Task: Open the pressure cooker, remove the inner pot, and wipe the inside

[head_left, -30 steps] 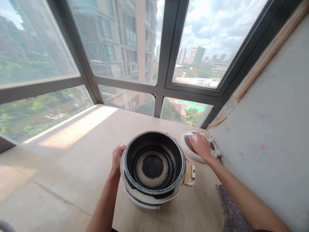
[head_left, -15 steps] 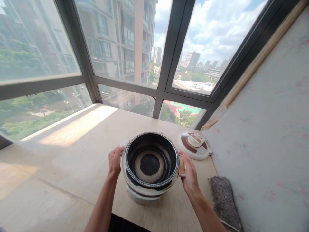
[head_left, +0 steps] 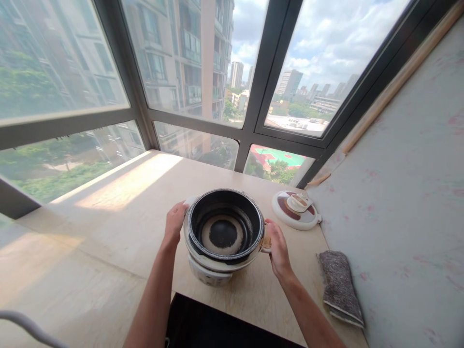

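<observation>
A white round cooker (head_left: pixel 210 273) with a black inner pot (head_left: pixel 225 227) stands lidless on the pale ledge. My left hand (head_left: pixel 176 221) is closed on the handle at the cooker's left side. On the right side, my right hand (head_left: pixel 278 245) grips the other handle (head_left: pixel 266 239), which looks brownish and stained. The pot's inside shows a dark centre with a lighter ring round it. Behind my right hand lies a white and dark-red lid (head_left: pixel 295 209) with its knob upward.
A folded grey-brown cloth (head_left: pixel 340 286) lies at the right beside the patterned wall (head_left: pixel 406 217). Framed windows (head_left: pixel 195 116) rise behind the ledge (head_left: pixel 119 241). A pale curved cable or tube (head_left: pixel 29 328) shows at the lower left, and a black area at the bottom.
The view has shifted, and the cooker appears slightly higher and turned, with its front panel showing more. Both hands still hold its handles. The pale tube has come into view.
</observation>
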{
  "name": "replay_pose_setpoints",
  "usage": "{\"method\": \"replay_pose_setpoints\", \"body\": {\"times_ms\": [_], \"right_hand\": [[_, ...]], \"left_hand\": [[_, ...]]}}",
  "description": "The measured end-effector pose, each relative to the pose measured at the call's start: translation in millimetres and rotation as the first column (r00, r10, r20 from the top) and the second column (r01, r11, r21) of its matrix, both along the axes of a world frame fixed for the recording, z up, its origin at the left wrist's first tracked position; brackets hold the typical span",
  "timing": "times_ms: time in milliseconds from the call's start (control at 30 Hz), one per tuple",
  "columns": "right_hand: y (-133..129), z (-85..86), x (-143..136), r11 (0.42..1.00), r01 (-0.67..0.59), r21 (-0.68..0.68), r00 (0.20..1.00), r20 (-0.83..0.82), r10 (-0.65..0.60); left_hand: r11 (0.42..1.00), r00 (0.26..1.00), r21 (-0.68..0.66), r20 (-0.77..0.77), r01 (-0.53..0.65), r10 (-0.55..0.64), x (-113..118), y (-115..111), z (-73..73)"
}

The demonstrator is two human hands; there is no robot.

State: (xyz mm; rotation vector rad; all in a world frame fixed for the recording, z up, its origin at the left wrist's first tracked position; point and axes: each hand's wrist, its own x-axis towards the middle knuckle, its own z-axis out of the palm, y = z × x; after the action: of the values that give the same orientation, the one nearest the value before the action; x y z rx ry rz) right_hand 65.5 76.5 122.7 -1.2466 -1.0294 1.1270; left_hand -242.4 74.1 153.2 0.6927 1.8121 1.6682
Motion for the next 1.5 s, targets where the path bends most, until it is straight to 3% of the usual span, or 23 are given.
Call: {"method": "replay_pose_setpoints", "body": {"times_ms": [133,233,367,500,633,700,967,1233,1500], "right_hand": [[6.1,12.9,16.9,0.997,-0.025,0.073,0.994,0.106,0.017],[15.0,35.5,22.8,0.983,-0.131,0.130,0.983,0.144,0.112],[26.7,61.6,21.1,0.944,-0.318,0.091,0.940,0.156,0.302],[30.2,64.8,16.8,0.901,-0.435,0.007,0.893,0.132,0.430],[29.2,59.3,14.6,0.912,-0.410,0.010,0.905,0.133,0.405],[28.6,60.0,13.1,0.919,-0.394,0.012,0.911,0.138,0.389],[24.7,78.3,5.7,0.888,-0.460,-0.004,0.888,0.030,0.460],[29.7,79.2,15.3,0.880,-0.464,-0.100,0.884,-0.120,0.453],[21.2,95.7,9.6,0.914,-0.405,-0.010,0.874,-0.296,0.385]], "left_hand": [[0.992,0.990,0.091,-0.102,-0.084,0.094,0.9,-22.7,14.6],[0.994,0.986,0.102,-0.160,-0.025,0.041,4.4,-42.2,34.8],[0.987,0.999,0.161,0.037,0.016,-0.023,8.3,-53.2,47.4],[0.956,0.972,0.283,0.234,-0.082,0.014,14.4,-57.3,44.5],[0.949,0.881,0.315,0.444,0.016,-0.163,25.5,-63.6,47.7],[0.950,0.844,0.310,0.501,0.030,-0.191,30.8,-65.3,52.2],[0.966,0.780,0.255,0.611,-0.033,-0.135,42.7,-64.2,67.9],[0.964,0.823,0.254,0.561,-0.072,-0.086,46.1,-63.3,69.9],[0.951,0.693,0.237,0.720,-0.198,-0.035,49.5,-67.5,93.5]]}}
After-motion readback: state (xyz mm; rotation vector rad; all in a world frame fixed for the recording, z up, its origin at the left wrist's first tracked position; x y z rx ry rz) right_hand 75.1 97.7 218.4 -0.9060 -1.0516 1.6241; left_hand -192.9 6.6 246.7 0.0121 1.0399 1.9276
